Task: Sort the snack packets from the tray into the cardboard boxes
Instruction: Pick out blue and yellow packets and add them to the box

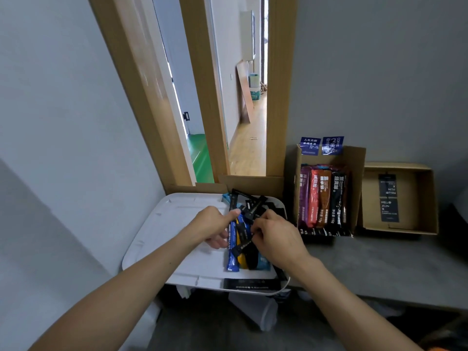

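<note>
The slim foil snack packets (234, 249), sticks in black, blue, yellow and teal, lay heaped along the right side of the white plastic tray (157, 231). The left hand (215, 228) gripped a bundle of them, thumb pressed on top and fingers curled beneath, apparently to keep the sticks aligned while they were picked through. The right hand (274, 236) was closed narrowly, its fingertips pinching a black packet in the same heap, probably to draw one sort out of the mixed colours; exactly which stick it held could not be told. One long black packet (252, 285) lay across the tray's near rim.

Just right of the tray stood a tall open cardboard box (358, 173) holding purple, red, brown and black packets upright in a row, seemingly grouped by colour. Farther right, just beside it, a shallow cardboard box (428, 198) held two flat black packets (388, 198). Both boxes rested on a grey counter (379, 269) against the wall, within easy reach of the right hand.
</note>
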